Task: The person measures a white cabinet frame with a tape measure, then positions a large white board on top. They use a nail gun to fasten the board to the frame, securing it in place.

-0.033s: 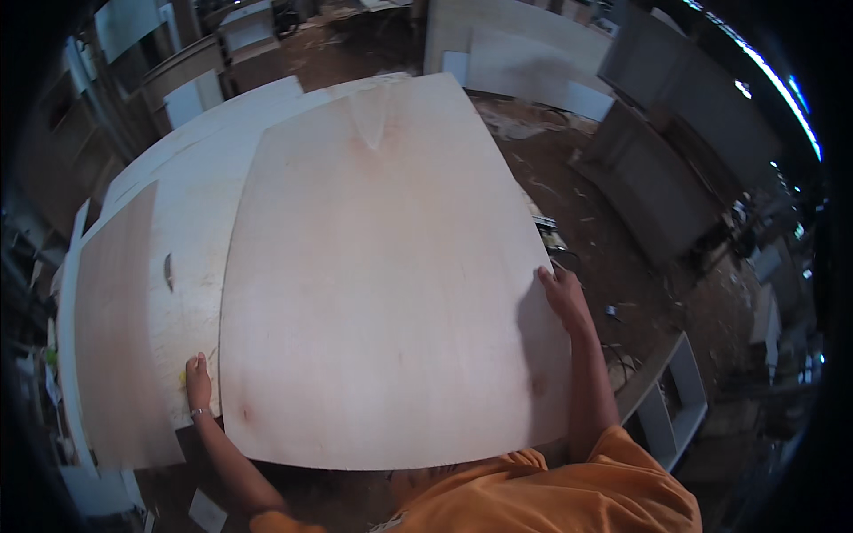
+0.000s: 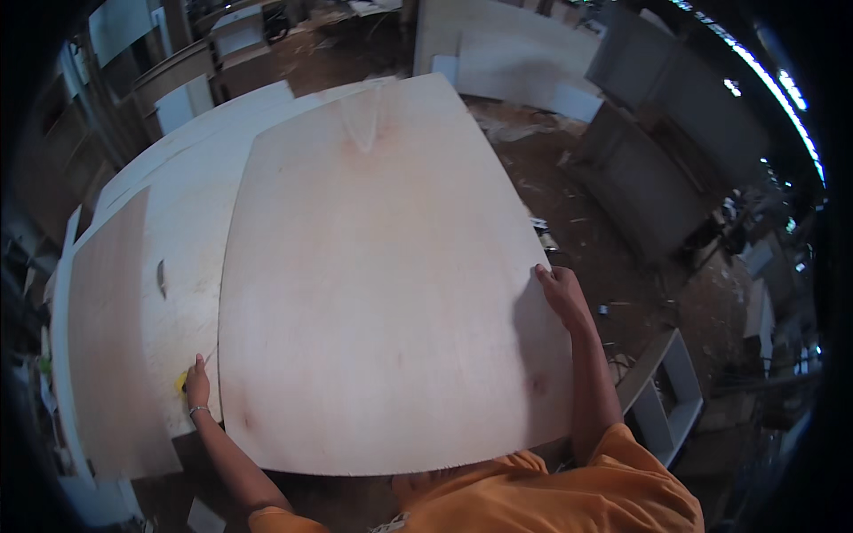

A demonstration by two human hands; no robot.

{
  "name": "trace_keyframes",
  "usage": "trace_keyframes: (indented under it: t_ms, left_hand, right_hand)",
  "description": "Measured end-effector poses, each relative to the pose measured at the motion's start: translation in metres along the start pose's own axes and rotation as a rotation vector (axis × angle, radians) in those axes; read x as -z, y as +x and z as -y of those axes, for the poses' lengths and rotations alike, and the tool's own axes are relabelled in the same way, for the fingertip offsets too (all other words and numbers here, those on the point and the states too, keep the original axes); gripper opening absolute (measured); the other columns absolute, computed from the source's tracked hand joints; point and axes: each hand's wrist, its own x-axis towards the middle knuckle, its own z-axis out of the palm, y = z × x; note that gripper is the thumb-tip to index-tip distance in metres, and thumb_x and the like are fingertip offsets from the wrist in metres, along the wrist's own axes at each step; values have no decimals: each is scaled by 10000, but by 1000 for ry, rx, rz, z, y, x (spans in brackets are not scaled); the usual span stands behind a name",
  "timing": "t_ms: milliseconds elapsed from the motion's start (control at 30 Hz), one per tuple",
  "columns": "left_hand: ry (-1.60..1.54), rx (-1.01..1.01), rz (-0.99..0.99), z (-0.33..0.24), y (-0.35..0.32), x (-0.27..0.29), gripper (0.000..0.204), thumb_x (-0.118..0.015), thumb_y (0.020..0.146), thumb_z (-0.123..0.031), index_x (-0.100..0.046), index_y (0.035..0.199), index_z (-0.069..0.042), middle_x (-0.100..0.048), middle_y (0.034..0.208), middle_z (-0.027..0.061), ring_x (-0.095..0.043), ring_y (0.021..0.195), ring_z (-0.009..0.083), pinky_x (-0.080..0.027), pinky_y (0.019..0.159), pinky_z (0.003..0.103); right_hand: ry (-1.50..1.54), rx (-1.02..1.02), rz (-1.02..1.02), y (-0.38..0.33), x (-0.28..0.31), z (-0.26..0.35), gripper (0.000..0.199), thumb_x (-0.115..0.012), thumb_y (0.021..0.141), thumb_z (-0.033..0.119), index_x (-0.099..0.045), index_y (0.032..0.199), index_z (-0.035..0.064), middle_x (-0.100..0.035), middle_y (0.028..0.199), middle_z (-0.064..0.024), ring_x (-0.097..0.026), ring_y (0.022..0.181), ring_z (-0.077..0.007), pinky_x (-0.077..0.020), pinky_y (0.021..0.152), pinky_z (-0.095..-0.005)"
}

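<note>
A large pale plywood sheet [image 2: 382, 266] lies in front of me on top of other light boards. My right hand [image 2: 560, 291] is closed on its right edge, thumb on the upper face and the other fingers mostly hidden. To the left of the sheet, my left hand [image 2: 197, 384] is closed on a small yellow object [image 2: 181, 382], mostly covered by the fingers and too small to identify surely. That hand is just beside the sheet's left edge, above the lighter board [image 2: 182, 293] underneath. A narrower brownish panel [image 2: 107, 338] rests further left.
A dark, thin curved mark or object [image 2: 162, 278] shows on the lower board. An open white box frame [image 2: 680, 400] stands at the lower right. Large panels [image 2: 524, 67] lean at the back, and a big grey cabinet-like piece [image 2: 640, 178] stands right, above a debris-strewn floor [image 2: 551, 164].
The view has shifted slightly. More of the yellow object shows beside my left hand. My right hand keeps its hold on the sheet's edge.
</note>
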Motion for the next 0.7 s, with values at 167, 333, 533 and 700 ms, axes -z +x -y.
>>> trace_keyframes:
  t_ms: [167, 333, 533, 700]
  left_hand:
    - [-53, 278, 285, -70, -16, -78, 799, -462, 961, -666, -658, 967, 109, -690, 905, 290, -656, 848, 464, -521, 832, 501]
    - [389, 44, -28, -28, -9, -101, 794, -477, 957, -653, -679, 968, 115, -698, 913, 320, -687, 916, 453, -542, 770, 520]
    - [760, -198, -199, 59, -87, -86, 622, -416, 1036, -494, -688, 1141, 55, -719, 995, 252, -701, 901, 399, -567, 798, 450]
    - [560, -25, -55, -24, -175, -114, 635, -419, 1031, -506, -689, 1140, 58, -720, 1006, 251, -701, 914, 395, -565, 809, 451]
  right_hand:
    - [-149, -68, -48, -35, 47, -8, 540, -593, 983, 416, -664, 1001, -118, -684, 826, -226, -667, 785, -281, -499, 772, -437]
    - [2, -113, -56, -53, 45, -30, 549, -606, 969, 440, -675, 1025, -102, -703, 927, -253, -683, 880, -349, -503, 816, -464]
    - [33, -55, -65, -91, 7, -102, 527, -610, 949, 393, -633, 1159, -90, -641, 1206, -315, -628, 1140, -424, -488, 947, -519]
    - [175, -233, -53, -169, 52, -167, 478, -602, 951, 399, -674, 1139, -35, -701, 1033, -274, -668, 1033, -423, -506, 906, -499]
